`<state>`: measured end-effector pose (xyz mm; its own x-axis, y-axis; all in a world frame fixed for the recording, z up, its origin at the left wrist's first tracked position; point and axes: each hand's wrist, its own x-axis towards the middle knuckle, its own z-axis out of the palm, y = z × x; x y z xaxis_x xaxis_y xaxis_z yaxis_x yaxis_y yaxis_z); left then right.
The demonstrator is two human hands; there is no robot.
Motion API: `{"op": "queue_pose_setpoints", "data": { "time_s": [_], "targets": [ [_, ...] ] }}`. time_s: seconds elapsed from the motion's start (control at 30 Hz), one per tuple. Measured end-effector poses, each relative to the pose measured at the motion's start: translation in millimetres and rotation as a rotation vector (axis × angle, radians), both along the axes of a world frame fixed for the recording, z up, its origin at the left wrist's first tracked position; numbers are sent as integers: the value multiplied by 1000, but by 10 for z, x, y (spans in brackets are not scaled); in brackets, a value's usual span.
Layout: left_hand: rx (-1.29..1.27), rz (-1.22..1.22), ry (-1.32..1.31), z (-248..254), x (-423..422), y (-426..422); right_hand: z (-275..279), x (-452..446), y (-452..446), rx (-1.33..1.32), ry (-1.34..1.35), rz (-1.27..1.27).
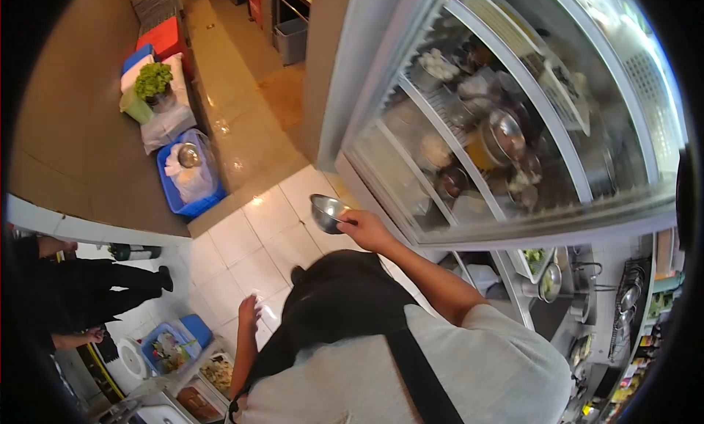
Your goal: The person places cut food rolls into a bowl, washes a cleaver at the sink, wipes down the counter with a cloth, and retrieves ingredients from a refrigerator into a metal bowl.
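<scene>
A shiny metal bowl (328, 213) is held by its rim in my right hand (362, 230), out in front of me over the tiled floor. The inside of the bowl is too small to make out. My left hand (250, 311) hangs low at my left side, above the floor tiles, and its fingers are too small to read clearly. To the right of the bowl stands a glass-fronted fridge (367, 174) with bowls and baskets on its racks.
A co-worker in black (117, 284) stands at the left. Along the left wall are a blue crate (173, 193) and leafy greens (154, 79). Food containers (172, 348) sit at the lower left. A counter with a bowl (550, 283) is at the right.
</scene>
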<state>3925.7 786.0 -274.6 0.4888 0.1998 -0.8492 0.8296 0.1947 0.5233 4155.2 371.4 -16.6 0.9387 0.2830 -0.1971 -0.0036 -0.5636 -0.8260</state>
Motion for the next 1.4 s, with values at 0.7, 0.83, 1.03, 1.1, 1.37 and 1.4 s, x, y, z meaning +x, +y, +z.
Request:
{"op": "queue_pose_setpoints", "data": {
  "time_s": [0.7, 0.83, 1.03, 1.1, 1.37, 1.4],
  "targets": [
    [-37, 741, 113, 262, 2519, 1501, 812, 3434, 451, -950, -138, 349],
    [50, 1027, 369, 185, 2214, 1684, 943, 3781, 154, -1158, -177, 279],
    [-146, 715, 448, 240, 3129, 1638, 875, 4039, 172, -1310, 56, 229],
    [-205, 576, 424, -17, 3675, 1800, 675, 4168, 155, -1358, 194, 203],
    [-58, -84, -11, -24, 6852, 2535, -17, 4331, 188, -1521, 178, -276],
    [-41, 3, -79, -114, 7145, 2568, -62, 4452, 169, -1504, 224, -322]
  ]
}}
